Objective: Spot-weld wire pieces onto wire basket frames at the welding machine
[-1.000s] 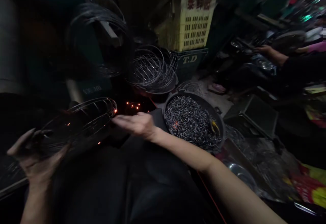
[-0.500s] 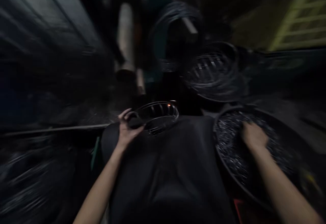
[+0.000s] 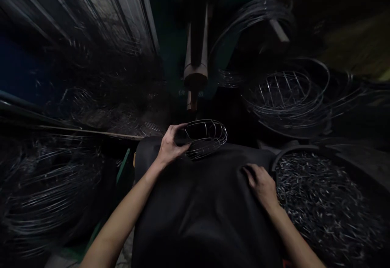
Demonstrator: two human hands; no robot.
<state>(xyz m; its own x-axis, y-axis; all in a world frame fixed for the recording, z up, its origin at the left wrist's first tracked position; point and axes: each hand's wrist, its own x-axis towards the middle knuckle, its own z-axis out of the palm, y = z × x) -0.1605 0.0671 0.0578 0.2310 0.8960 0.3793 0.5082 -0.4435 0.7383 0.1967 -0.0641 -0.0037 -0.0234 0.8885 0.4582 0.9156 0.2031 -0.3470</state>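
A round wire cage (image 3: 210,139) is gripped at its left side by my left hand (image 3: 172,148), thumb below and fingers above. It sits over the far edge of a dark sheet (image 3: 207,211) across my lap. Over the right part of this sheet is my right hand (image 3: 262,184), its fingers curled together. Whatever the fingertips may hold is too small and dark to make out. Just right of that hand, many small shiny metal pieces (image 3: 323,195) fill a round dark tub (image 3: 282,154).
Ahead stands a machine with a pale cylindrical arm (image 3: 196,63) pointing down. Wire rings (image 3: 286,93) are heaped at the back right, with a wire coil (image 3: 258,10) above them. More bent wire (image 3: 45,203) is piled at the left, by a green metal edge (image 3: 122,165).
My right hand has come out of the tub of metal pieces and moved left over the dark sheet. My left hand still grips the wire cage. The view has shifted left.
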